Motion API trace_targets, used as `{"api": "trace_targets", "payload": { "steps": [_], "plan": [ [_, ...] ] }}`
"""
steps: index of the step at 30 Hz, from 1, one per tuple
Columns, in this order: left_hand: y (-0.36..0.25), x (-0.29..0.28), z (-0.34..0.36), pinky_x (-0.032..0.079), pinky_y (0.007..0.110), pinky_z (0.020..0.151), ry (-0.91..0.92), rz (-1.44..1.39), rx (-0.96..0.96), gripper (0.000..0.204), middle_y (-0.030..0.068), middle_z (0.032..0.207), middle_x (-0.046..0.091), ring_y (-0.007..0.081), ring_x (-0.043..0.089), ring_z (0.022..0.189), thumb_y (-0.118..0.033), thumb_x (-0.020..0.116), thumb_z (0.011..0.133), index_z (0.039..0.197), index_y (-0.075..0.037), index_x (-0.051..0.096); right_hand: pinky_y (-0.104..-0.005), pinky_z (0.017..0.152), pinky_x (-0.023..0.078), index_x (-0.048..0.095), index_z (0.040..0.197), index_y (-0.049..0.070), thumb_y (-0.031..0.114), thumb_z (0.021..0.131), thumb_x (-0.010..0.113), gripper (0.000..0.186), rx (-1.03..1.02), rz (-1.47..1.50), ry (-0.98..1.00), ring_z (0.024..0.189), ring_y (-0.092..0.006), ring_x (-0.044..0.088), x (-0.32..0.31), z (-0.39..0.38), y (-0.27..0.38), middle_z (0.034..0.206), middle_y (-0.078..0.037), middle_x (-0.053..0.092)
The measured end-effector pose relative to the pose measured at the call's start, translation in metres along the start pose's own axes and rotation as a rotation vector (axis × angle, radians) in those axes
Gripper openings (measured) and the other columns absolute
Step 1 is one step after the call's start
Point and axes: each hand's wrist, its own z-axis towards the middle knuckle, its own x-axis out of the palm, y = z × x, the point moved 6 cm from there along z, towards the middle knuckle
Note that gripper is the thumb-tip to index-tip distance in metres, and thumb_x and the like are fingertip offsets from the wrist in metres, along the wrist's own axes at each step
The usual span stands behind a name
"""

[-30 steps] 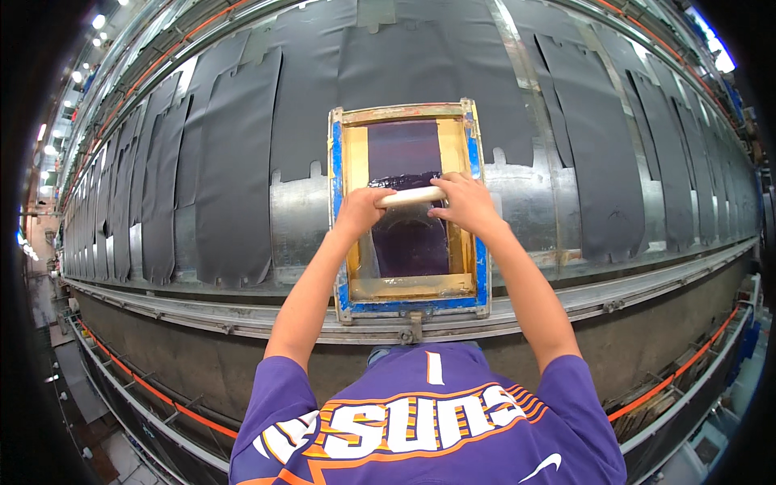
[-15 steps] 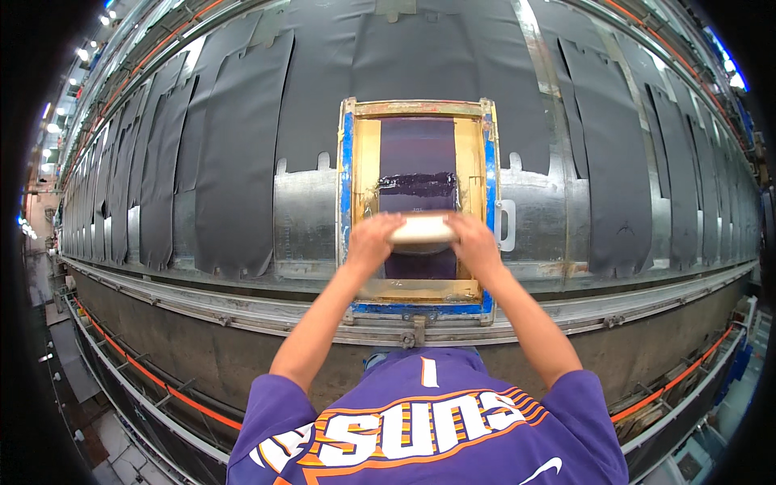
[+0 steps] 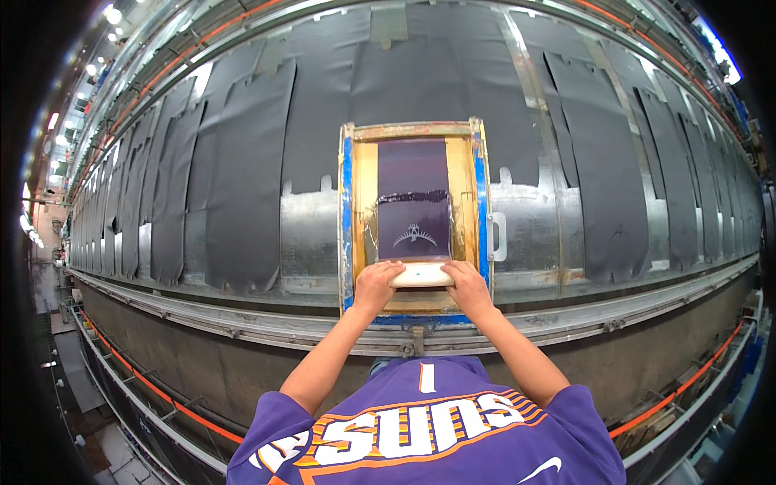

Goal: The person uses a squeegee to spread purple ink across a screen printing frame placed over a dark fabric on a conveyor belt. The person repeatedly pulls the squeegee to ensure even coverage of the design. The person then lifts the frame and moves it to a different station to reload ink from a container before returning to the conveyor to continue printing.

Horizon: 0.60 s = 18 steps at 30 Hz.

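Note:
A squeegee [image 3: 422,276] with a pale, rounded handle lies crosswise at the near end of a screen printing frame [image 3: 347,202]. My left hand [image 3: 376,287] is closed round the squeegee's left end, and my right hand [image 3: 468,285] grips its right end. Within the frame, the dark purple mesh window [image 3: 413,166] runs between yellowish side strips. A pale arched design [image 3: 415,235] shows through the mesh just beyond the squeegee. Farther up, a dark, ragged line of ink [image 3: 413,196] crosses the window. The squeegee's blade is hidden beneath its handle.
Black fabric sheets [image 3: 246,170] lie in rows over the long metal table [image 3: 311,234] on both sides. A white handle [image 3: 498,236] juts from the frame's right side. Along the table's near edge runs a metal rail [image 3: 259,327], with an orange line [image 3: 153,384] lower down.
Both hands have drawn the squeegee toward me, from mid-window to the frame's near end. The pale arched design is now uncovered. My view has shifted slightly.

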Motion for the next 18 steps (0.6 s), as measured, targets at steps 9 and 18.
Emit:
{"api": "trace_targets", "payload": {
  "steps": [9,18],
  "plan": [
    [0.053,-0.034,0.124,0.056,0.037,0.089,0.062,-0.117,-0.172,0.045,0.0117,0.111,0.074,0.0296,0.071,0.102,-0.001,0.077,0.073,0.116,-0.014,0.075,-0.0369,0.07,0.052,0.067,0.121,0.009,0.02,0.091,0.071,0.032,0.52,0.411,-0.402,0.073,-0.0204,0.064,-0.047,0.058,-0.15,0.083,-0.013,0.068],
    [0.0,0.01,-0.01,0.039,0.042,0.117,-0.042,0.008,0.095,0.067,0.005,0.143,0.06,0.0276,0.051,0.137,0.005,0.074,0.071,0.133,-0.018,0.066,-0.0369,0.064,0.047,0.072,0.105,0.006,0.021,0.096,0.065,0.019,0.501,0.395,-0.628,0.065,-0.0181,0.058,-0.056,0.072,-0.138,0.074,-0.011,0.067]
  ]
}}
